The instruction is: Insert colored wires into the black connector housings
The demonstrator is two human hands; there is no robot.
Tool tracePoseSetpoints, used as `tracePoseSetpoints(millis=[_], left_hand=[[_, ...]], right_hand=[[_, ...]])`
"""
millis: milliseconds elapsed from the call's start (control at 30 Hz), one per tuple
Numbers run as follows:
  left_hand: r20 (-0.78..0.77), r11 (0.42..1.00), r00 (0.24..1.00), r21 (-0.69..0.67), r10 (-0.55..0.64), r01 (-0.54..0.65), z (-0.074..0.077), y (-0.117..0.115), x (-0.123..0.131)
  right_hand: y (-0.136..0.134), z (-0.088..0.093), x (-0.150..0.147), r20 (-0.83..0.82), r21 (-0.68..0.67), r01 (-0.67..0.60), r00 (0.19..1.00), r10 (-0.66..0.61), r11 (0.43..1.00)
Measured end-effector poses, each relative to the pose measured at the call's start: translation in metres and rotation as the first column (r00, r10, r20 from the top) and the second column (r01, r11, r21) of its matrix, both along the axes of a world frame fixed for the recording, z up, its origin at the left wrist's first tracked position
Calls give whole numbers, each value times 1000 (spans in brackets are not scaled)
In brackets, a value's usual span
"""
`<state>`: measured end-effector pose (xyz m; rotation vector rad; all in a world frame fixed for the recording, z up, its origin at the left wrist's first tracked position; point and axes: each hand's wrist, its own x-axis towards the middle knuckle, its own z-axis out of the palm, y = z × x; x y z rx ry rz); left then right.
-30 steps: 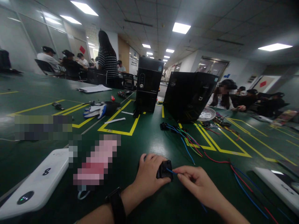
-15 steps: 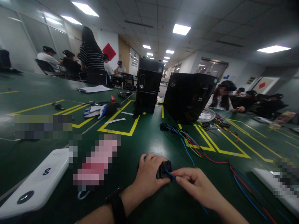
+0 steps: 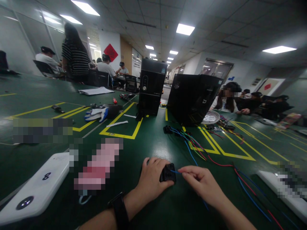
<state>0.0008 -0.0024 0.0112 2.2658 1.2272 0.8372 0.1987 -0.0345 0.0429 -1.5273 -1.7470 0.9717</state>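
My left hand is wrapped around a small black block-shaped electrical part on the green table, its fingers over the far side and the thumb along the near side. A blue wire is pinched between the thumb and fingertips of my right hand. One end of that wire meets the black part's top face; whether it sits inside a hole is too small to tell. Its other end comes out below my right hand toward the table's near side.
Loose blue, red and green wires run across the right side from black parts. Two black computer cases stand behind. Gloves, a white device marked 8 and a blurred pink item lie left. People sit beyond.
My right hand has shifted slightly up and right, with the blue wire now lying flatter. The left hand keeps its hold on the black part. A standing person in the background moved left.
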Motion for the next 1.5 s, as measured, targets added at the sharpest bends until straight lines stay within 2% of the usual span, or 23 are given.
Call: tracePoseSetpoints(millis=[267,500,667,767,967,1267,1333,1500], left_hand=[[7,1000,1000,-4,-3,3,0,0,0],[38,1000,999,9,-12,11,0,0,0],[33,1000,999,12,-15,14,0,0,0],[33,1000,999,8,-14,13,-1,1,-1],[50,1000,999,6,-4,4,-2,1,1],[51,1000,999,-8,-5,5,-2,0,0],[52,1000,999,-6,-1,1,-2,0,0],[26,1000,1000,7,-12,12,-2,1,-1]], right_hand=[[3,1,0,-8,-57,19,1000,-20,998],[-6,4,-9,-7,-148,-176,984,177,973],[-10,3,-15,42,-115,-203,977,209,972],[-9,4,-14,107,-53,-167,979,172,985],[-3,2,-2,168,94,15,985,-31,995],[3,-6,2,163,117,46,984,-65,992],[1,-3,0,158,90,11,987,-25,996],[-7,2,-8,178,16,-217,961,211,976]])
